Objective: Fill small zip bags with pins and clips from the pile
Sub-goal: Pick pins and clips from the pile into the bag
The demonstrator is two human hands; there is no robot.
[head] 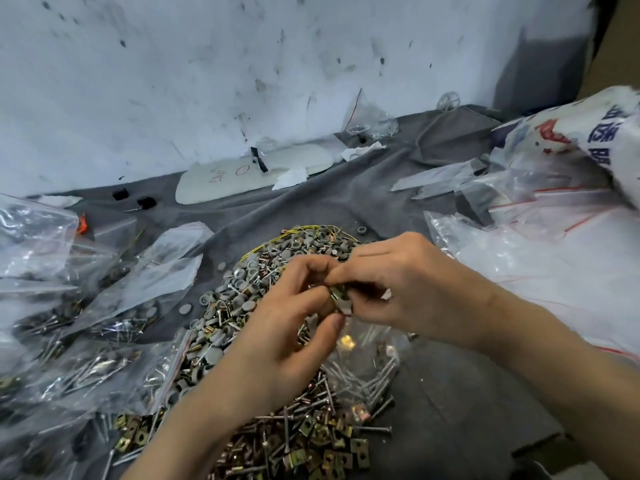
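Over the pile (239,292), left grip (287,327) and right grip (398,282) are both pinching a zip bag (367,351), perhaps clips (337,292) too; a white slab (221,183) is showing a red "O".

Grey cloth (433,161), creased, set against a marked white wall (207,81). Lying on it: central pile (242,289) of pins, clips and grey discs; filled zip bags (69,358) left; empty zip bags (536,258) right; white board (221,181) and crumpled paper (291,178) at rear.
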